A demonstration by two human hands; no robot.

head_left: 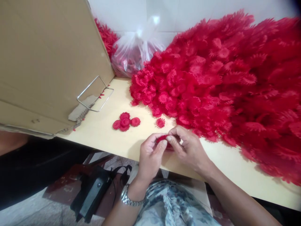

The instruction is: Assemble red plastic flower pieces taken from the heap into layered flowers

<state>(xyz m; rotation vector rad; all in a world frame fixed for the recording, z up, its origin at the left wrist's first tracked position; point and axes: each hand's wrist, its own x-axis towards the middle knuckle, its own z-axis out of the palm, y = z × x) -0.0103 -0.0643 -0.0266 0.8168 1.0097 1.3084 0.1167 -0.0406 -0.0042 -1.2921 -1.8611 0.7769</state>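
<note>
Above the table's front edge, my left hand (149, 154) and my right hand (189, 147) meet, thumbs and fingers closed on a small red flower piece (161, 138) with a fringed look. My fingers cover most of it. Just beyond them a single flat red fringed flower (160, 123) lies on the table. To the left sits a small cluster of rolled red flowers (124, 121), several of them touching. A huge heap of red fringed flower pieces (202, 81) spreads behind and to the right of my hands.
A large cardboard sheet or box (47, 62) stands at the left, with a bent wire frame (100, 94) against it. A clear plastic bag (134, 53) with red contents rests by the wall. Below the table (103, 135) are a black bag (91, 194) and another person's leg (35, 166).
</note>
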